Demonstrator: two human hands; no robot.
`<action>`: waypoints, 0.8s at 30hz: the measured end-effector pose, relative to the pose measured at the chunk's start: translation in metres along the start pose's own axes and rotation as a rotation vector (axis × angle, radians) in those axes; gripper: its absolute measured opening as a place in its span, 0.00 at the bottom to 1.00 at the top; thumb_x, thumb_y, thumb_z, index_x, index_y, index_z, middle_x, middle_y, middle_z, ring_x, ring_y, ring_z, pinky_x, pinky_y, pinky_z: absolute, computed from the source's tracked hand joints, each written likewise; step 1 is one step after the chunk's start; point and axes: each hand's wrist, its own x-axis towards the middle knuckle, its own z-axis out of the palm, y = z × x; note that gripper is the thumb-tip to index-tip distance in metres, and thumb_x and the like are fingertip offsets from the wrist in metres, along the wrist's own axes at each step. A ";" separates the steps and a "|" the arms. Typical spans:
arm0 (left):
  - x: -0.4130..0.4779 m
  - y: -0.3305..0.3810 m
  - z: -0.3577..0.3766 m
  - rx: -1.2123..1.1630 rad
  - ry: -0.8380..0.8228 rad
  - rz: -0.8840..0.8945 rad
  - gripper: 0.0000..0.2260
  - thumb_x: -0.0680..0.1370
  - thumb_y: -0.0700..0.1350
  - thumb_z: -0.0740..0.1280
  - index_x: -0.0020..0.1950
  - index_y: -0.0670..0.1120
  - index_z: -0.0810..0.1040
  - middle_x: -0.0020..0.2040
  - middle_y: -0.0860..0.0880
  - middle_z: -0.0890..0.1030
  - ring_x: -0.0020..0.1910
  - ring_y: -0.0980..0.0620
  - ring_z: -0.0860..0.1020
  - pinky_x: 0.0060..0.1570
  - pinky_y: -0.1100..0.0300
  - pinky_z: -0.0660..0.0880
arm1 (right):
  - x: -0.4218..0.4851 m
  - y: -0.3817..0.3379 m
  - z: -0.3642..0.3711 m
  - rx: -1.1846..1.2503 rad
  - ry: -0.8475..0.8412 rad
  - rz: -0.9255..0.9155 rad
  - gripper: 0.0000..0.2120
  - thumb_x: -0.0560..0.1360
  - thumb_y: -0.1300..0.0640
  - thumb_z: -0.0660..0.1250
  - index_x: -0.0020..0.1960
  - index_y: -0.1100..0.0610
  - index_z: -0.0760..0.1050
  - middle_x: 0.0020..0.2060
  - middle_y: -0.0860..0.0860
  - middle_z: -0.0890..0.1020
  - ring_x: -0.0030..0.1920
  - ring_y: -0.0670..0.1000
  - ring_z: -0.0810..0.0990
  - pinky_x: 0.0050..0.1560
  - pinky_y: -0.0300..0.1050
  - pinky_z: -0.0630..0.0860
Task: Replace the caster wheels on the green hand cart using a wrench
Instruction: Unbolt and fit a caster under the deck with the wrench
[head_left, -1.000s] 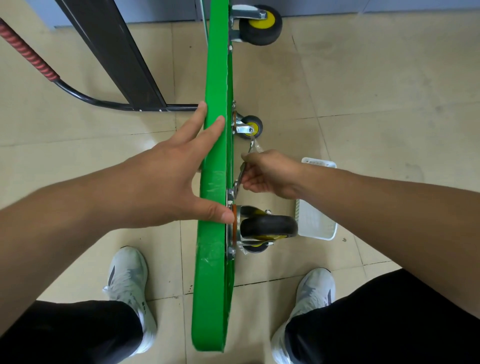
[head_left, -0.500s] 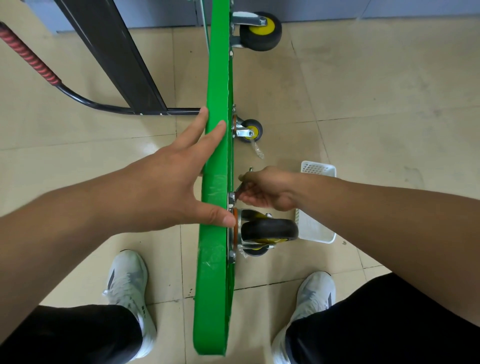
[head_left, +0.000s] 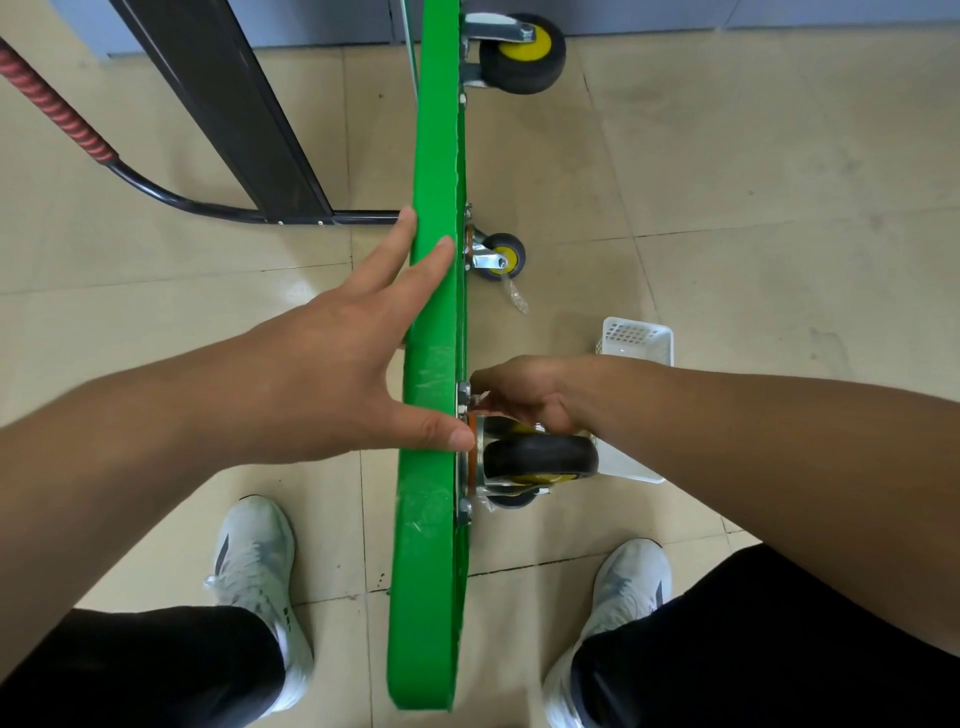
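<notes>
The green hand cart stands on its side edge between my feet, its underside facing right. My left hand rests open on the deck's top edge, fingers straight, with the thumb against the mounting plate of the near caster wheel. My right hand is curled just above that black wheel, at the bolts of the plate. It grips the slim metal wrench, of which only a sliver shows. Two more casters with yellow hubs sit farther along the deck, one in the middle and one at the far end.
A white plastic basket stands on the tiled floor behind my right forearm. The cart's black handle with its red grip lies at the left beside a black bar. My shoes flank the deck. A scrap of clear wrap hangs under the middle caster.
My right hand has swung the wrench downward from above the caster to the mounting plate beside the near wheel. My left hand has kept its place on the deck.
</notes>
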 end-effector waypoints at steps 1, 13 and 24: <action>0.000 0.000 0.000 0.000 0.002 0.003 0.61 0.56 0.74 0.69 0.78 0.65 0.35 0.74 0.69 0.27 0.73 0.60 0.64 0.66 0.64 0.68 | 0.001 0.001 0.001 -0.036 -0.005 0.013 0.11 0.84 0.49 0.63 0.55 0.56 0.77 0.48 0.54 0.83 0.47 0.54 0.81 0.68 0.54 0.74; 0.001 -0.003 0.000 0.001 0.008 0.013 0.61 0.56 0.74 0.69 0.79 0.64 0.35 0.75 0.68 0.27 0.76 0.58 0.61 0.67 0.64 0.66 | -0.001 -0.003 -0.004 0.039 -0.008 -0.059 0.15 0.86 0.53 0.59 0.47 0.60 0.78 0.35 0.53 0.82 0.30 0.47 0.80 0.34 0.38 0.79; 0.001 -0.002 0.000 0.008 0.011 -0.001 0.61 0.56 0.76 0.69 0.79 0.64 0.36 0.74 0.69 0.28 0.73 0.58 0.66 0.66 0.62 0.69 | -0.043 -0.022 0.001 -0.286 0.121 -0.608 0.14 0.86 0.53 0.60 0.51 0.63 0.75 0.31 0.54 0.80 0.29 0.50 0.78 0.29 0.40 0.74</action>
